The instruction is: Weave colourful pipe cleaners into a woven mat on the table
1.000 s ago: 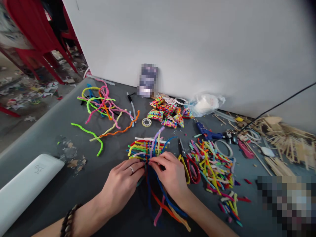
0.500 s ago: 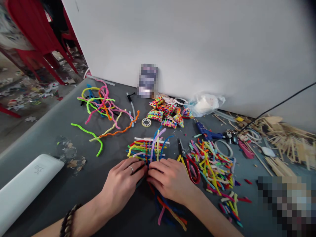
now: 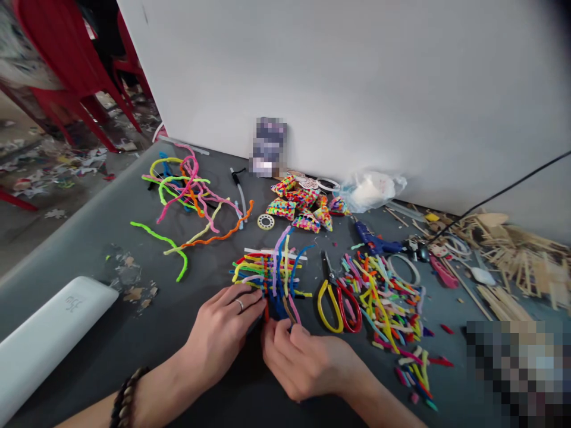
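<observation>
A woven mat of colourful pipe cleaners [image 3: 254, 264] lies on the grey table in front of me. Rows run sideways and several long strands cross them. My left hand [image 3: 229, 321] presses on the mat's near left edge, fingers together, with a ring on one finger. Just below the mat, my right hand [image 3: 307, 359] has its fingers curled in a pinch at the near ends of the lengthwise pipe cleaners [image 3: 285, 306]; its fingertips are partly hidden. Scissors [image 3: 331, 297] with one yellow and one red handle loop rest right of the mat.
Loose long pipe cleaners [image 3: 191, 190] lie back left, with a white power bank [image 3: 57, 333] nearer me. Small woven pieces [image 3: 301, 202] sit at the back, by a plastic bag [image 3: 372, 190]. Cut pipe-cleaner bits [image 3: 388, 303], a blue glue gun [image 3: 375, 241] and wooden sticks [image 3: 521, 249] fill the right.
My right hand has drawn back off the mat towards me. Pink and brown strand ends that hung below now lie up over the mat's near part. The lilac strand has shifted left.
</observation>
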The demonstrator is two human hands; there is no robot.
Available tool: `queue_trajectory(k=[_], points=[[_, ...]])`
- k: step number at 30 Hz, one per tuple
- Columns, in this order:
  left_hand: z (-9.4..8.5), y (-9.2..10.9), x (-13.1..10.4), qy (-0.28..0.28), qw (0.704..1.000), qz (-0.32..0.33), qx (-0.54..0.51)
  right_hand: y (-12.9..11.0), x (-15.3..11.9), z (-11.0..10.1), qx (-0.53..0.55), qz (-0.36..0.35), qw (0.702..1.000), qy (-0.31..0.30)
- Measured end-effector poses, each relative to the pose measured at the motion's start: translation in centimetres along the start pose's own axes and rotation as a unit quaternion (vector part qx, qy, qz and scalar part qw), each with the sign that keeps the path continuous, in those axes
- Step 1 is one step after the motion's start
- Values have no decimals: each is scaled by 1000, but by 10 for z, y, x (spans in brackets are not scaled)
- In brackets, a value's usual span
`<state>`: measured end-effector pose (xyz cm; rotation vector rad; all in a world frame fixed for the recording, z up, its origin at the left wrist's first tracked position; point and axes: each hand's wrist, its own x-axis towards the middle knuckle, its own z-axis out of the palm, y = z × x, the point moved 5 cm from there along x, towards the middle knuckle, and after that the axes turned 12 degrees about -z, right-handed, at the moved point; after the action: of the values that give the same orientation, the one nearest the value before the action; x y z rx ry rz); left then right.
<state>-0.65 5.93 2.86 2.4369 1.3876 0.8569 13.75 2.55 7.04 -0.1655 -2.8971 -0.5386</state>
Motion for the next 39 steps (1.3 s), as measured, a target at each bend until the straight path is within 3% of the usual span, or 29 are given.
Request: queue_trajectory(k=[3, 5, 8, 11, 15, 21, 26, 32, 39], points=[[1, -1, 0, -4, 1000, -8, -2, 11, -6, 11, 36, 82, 994, 55], [0, -1, 1, -10, 1000, -11, -2, 22, -11, 21, 108, 185, 972, 92], [-1, 2, 2, -14, 1000, 0, 12, 38, -20, 37, 249, 362, 889, 131], [-4, 7, 2, -6, 999, 28, 45, 48, -23, 46, 329, 451, 820, 124], [-6, 13, 1, -2, 996, 69, 61, 59, -19, 42, 381, 461, 796, 95], [-5, 16, 5, -14, 993, 84, 85, 65, -15, 31, 409, 425, 792, 154], [0, 20, 6, -34, 987, 102, 119, 65, -20, 45, 402, 452, 778, 172], [9, 21, 0, -62, 977, 117, 166, 74, -22, 63, 416, 523, 734, 123], [18, 20, -11, -46, 971, 132, 196, 87, -17, 56, 381, 503, 770, 95]])
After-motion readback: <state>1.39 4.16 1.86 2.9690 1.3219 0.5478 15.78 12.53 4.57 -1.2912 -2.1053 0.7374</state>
